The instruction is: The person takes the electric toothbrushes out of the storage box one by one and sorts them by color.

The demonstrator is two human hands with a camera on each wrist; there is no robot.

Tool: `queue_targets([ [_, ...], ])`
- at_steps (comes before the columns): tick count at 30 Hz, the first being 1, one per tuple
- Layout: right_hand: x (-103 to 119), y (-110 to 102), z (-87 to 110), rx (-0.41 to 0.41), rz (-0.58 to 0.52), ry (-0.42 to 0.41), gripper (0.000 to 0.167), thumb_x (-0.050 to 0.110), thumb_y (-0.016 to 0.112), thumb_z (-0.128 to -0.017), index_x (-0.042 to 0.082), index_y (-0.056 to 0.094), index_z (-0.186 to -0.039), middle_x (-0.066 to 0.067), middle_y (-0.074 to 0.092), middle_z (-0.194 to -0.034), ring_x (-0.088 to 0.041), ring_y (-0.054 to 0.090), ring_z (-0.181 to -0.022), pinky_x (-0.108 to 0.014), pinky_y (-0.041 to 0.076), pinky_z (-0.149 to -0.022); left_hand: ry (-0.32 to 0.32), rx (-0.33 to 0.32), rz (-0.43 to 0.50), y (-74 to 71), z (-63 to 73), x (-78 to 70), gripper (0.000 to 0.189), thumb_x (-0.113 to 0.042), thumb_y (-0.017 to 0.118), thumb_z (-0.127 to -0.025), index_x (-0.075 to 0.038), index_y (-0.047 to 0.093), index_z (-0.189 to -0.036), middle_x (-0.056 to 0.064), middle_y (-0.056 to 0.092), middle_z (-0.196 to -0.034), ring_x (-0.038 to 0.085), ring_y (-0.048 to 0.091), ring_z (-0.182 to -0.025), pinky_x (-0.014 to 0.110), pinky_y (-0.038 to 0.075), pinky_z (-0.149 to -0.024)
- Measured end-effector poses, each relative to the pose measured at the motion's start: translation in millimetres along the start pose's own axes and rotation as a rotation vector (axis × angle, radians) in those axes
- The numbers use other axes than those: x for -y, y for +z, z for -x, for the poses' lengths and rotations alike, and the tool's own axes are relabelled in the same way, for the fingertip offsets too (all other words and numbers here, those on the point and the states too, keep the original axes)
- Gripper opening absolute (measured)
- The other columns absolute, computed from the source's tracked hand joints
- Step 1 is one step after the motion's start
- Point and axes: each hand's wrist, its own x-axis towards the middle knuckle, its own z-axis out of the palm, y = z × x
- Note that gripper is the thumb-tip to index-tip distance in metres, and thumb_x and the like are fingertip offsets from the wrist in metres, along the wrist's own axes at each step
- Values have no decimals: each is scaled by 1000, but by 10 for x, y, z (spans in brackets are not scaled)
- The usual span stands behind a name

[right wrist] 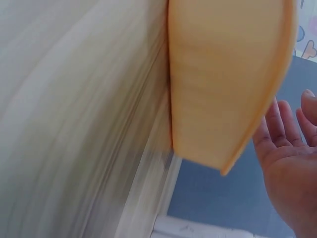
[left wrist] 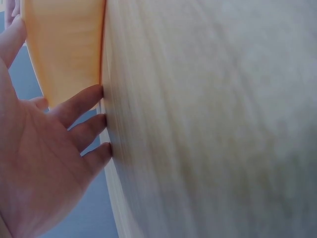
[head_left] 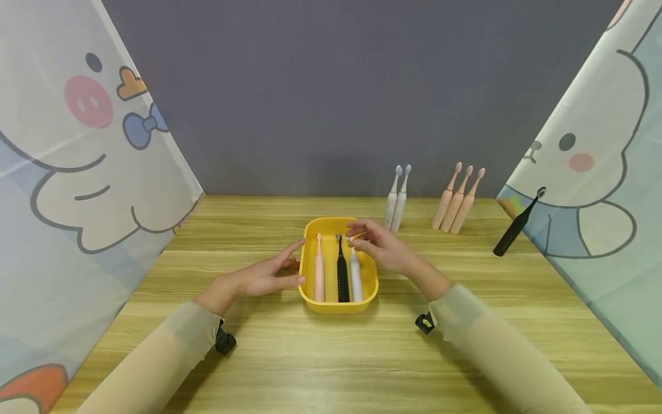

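Note:
A yellow plastic bin (head_left: 338, 309) sits on the wooden table, with three electric toothbrushes lying side by side in it: a pink one (head_left: 319, 276), a black one (head_left: 342, 279) and a white one (head_left: 356, 279). My left hand (head_left: 266, 276) is at the bin's left side, thumb at the rim; in the left wrist view its other fingers spread along the outer wall, fingertips at the tabletop. Over the bin's right rim reaches my right hand (head_left: 383, 247), fingers loosely bent above the white toothbrush's head and partly hiding it. Nothing shows held between those fingers.
Behind the bin to the right stand two white toothbrushes (head_left: 396, 204). Farther right are three pink toothbrushes (head_left: 456, 204), then one black toothbrush (head_left: 517, 227) near the table's right edge. A dark grey panel (head_left: 336, 103) rises behind the table, with cartoon-printed cloth on both sides.

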Motion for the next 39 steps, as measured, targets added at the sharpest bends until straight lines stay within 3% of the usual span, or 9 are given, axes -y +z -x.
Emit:
queue_targets([
  [2, 10, 58, -50, -2, -3, -3, 43, 4, 55, -114, -4, 49, -156, -33, 60, -147, -45, 68, -127, -66, 55, -107, 10, 2, 7, 5, -11, 0, 100, -61, 63, -107, -34, -1, -178, 18, 49, -170, 40, 44, -159, 70, 28, -131],
  [9, 51, 233, -224, 10, 34, 31, 43, 9, 56, -115, 0, 50, -157, -29, 62, -149, -40, 69, -126, -55, 59, -107, 29, 3, 22, 16, -37, -28, 99, -60, 64, -107, -32, 0, -178, 18, 53, -167, 40, 47, -157, 70, 29, -130],
  [14, 18, 325, -343, 26, 6, 46, 45, 8, 57, -114, -1, 48, -158, -31, 60, -151, -41, 69, -126, -57, 60, -106, 18, 3, 8, 23, -38, -30, 98, -62, 63, -107, -35, 0, -178, 16, 54, -166, 39, 47, -157, 70, 30, -130],
  [20, -77, 419, -457, 12, 72, 64, 49, 12, 66, -111, -2, 52, -155, -26, 65, -146, -34, 71, -116, -38, 63, -95, -1, 10, 23, 28, -14, -28, 98, -63, 62, -107, -39, -2, -177, 16, 50, -168, 40, 44, -159, 71, 30, -129],
  [23, -102, 446, -490, 25, 140, 73, 49, 16, 69, -110, 0, 55, -154, -22, 69, -143, -31, 72, -114, -35, 61, -92, -3, 6, 25, 23, -4, -19, 98, -61, 63, -107, -38, -1, -177, 16, 51, -168, 40, 44, -159, 71, 30, -129],
  [28, -124, 478, -518, 90, 240, 76, 45, 20, 69, -111, 4, 59, -151, -17, 70, -142, -30, 72, -113, -39, 61, -96, 0, 0, 14, 20, 7, 8, 97, -60, 63, -108, -37, -1, -178, 14, 53, -167, 39, 46, -158, 71, 32, -129],
  [39, -114, 520, -547, 223, 323, 135, 41, 22, 70, -110, 12, 65, -149, -13, 72, -139, -30, 71, -124, -45, 59, -108, 2, -6, 24, 33, 8, 11, 96, -58, 65, -108, -40, 0, -177, 17, 51, -167, 39, 46, -158, 69, 32, -129],
])
